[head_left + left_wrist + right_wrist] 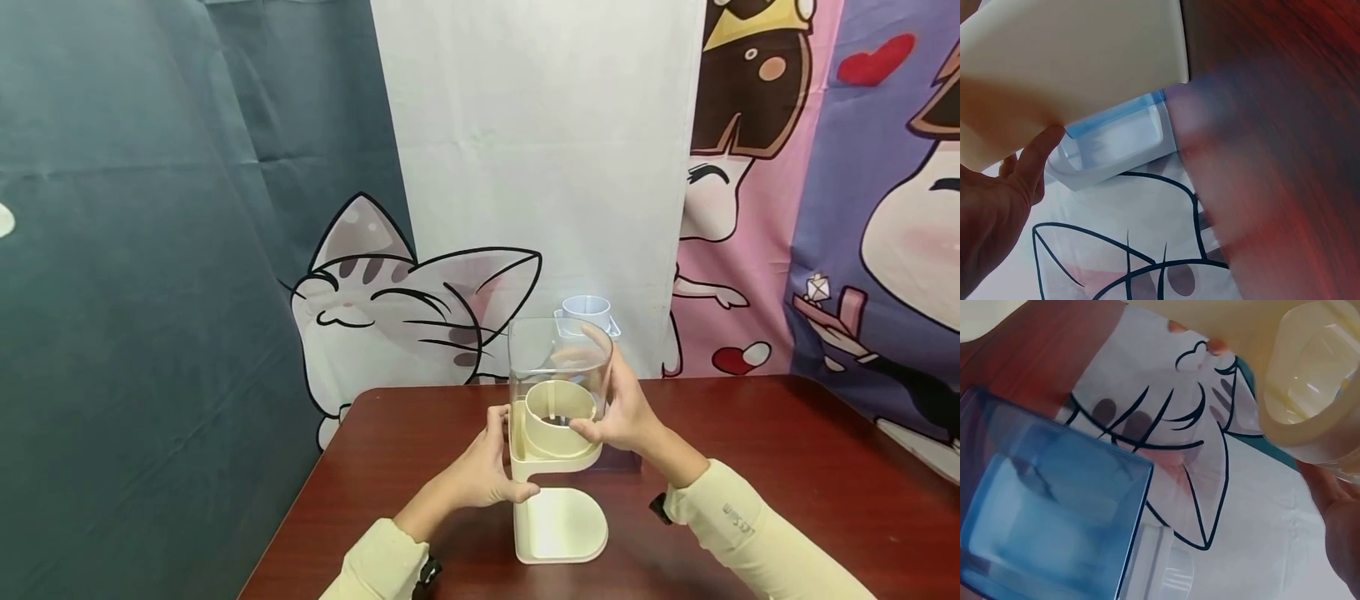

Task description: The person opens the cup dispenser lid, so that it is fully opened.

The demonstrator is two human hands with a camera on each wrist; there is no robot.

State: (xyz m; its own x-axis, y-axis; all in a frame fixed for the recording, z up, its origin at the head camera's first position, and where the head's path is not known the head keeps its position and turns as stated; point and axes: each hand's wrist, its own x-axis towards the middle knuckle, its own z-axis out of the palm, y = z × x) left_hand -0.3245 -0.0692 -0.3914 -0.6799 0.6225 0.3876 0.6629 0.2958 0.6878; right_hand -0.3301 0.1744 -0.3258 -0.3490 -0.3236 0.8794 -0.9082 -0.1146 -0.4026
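A cream plastic dispenser stand is upright before me, with a rounded flat foot at the bottom and a round collar higher up. A clear container rises from the collar's platform. My left hand grips the stand's left side, its thumb at the front under the platform. In the left wrist view, a finger of it lies at the edge of the cream panel. My right hand holds the clear container from the right, its thumb over the collar. The container's far fingers show through the clear wall.
Behind the stand is a second dispenser with a translucent blue container and a pale ring-shaped top, mostly hidden in the head view. Both stand on a reddish-brown table. A printed cartoon curtain hangs beyond the far edge.
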